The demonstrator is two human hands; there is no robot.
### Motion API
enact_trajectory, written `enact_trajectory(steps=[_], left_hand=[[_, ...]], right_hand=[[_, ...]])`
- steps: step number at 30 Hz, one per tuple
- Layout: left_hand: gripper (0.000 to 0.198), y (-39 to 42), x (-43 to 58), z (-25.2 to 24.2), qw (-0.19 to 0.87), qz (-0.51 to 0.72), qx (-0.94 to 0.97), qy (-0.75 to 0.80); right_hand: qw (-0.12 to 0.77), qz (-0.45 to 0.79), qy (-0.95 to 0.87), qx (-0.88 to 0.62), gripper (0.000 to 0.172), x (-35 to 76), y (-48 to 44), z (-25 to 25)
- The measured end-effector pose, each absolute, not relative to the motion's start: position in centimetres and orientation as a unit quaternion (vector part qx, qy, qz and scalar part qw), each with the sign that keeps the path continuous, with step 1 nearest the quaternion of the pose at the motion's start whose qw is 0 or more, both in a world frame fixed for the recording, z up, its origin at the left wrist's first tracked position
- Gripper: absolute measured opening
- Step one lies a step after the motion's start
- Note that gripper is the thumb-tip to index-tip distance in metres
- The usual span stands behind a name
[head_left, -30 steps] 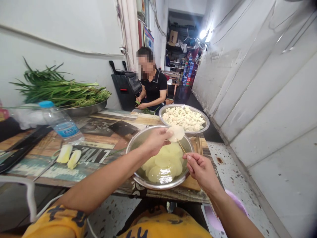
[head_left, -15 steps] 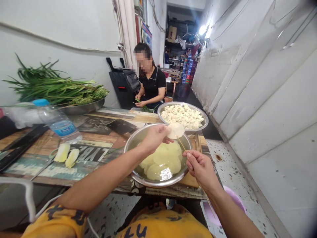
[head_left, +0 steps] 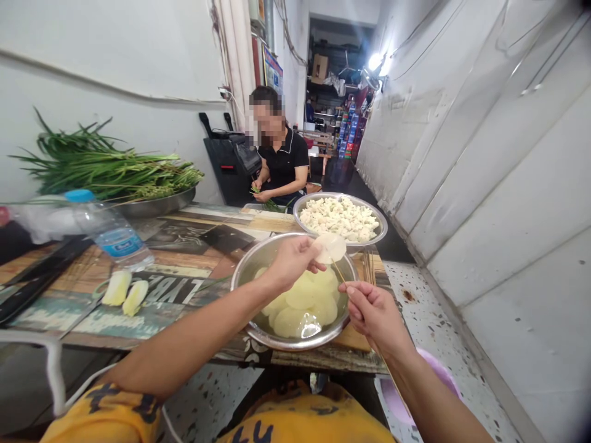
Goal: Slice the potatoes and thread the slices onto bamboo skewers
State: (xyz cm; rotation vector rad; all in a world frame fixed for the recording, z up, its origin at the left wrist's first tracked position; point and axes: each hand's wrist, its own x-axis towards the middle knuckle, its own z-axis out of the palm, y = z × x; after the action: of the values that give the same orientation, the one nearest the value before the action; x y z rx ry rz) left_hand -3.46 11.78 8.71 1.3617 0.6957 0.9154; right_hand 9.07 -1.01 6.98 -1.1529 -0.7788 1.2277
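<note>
My left hand (head_left: 290, 261) pinches a thin pale potato slice (head_left: 330, 247) above a steel bowl (head_left: 252, 264) that holds several more slices in water. My right hand (head_left: 375, 314) is closed round a thin bamboo skewer (head_left: 338, 271), whose tip touches the lower edge of the held slice. Both hands hover over the bowl's right half, at the table's near edge.
A second steel bowl (head_left: 381, 223) of white cauliflower pieces stands just behind. Further left lie a water bottle (head_left: 109, 231), two cut vegetable pieces (head_left: 124, 293) and a tray of green chives (head_left: 111, 169). A person in black (head_left: 282, 163) sits at the far end. More skewers (head_left: 370, 269) lie beside the bowl.
The hands have barely moved; the skewer stays at the slice's lower edge. The view has shifted slightly.
</note>
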Motion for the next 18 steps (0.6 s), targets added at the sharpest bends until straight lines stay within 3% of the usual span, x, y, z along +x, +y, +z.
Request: enact_trajectory(steps=[9, 14, 18], left_hand=[[0.021, 11.6, -3.8, 8.2, 0.513, 0.429, 0.678, 0.304], [0.026, 12.0, -3.9, 8.4, 0.56, 0.423, 0.652, 0.287], [0.03, 12.1, -3.9, 8.8, 0.623, 0.406, 0.602, 0.291]], right_hand=[[0.606, 0.494, -0.349, -0.516, 0.032, 8.2, -0.6, 6.6], [0.61, 0.478, -0.368, -0.513, 0.031, 7.9, 0.0, 6.3], [0.582, 0.384, -0.461, -0.549, 0.027, 8.5, 0.1, 5.8]])
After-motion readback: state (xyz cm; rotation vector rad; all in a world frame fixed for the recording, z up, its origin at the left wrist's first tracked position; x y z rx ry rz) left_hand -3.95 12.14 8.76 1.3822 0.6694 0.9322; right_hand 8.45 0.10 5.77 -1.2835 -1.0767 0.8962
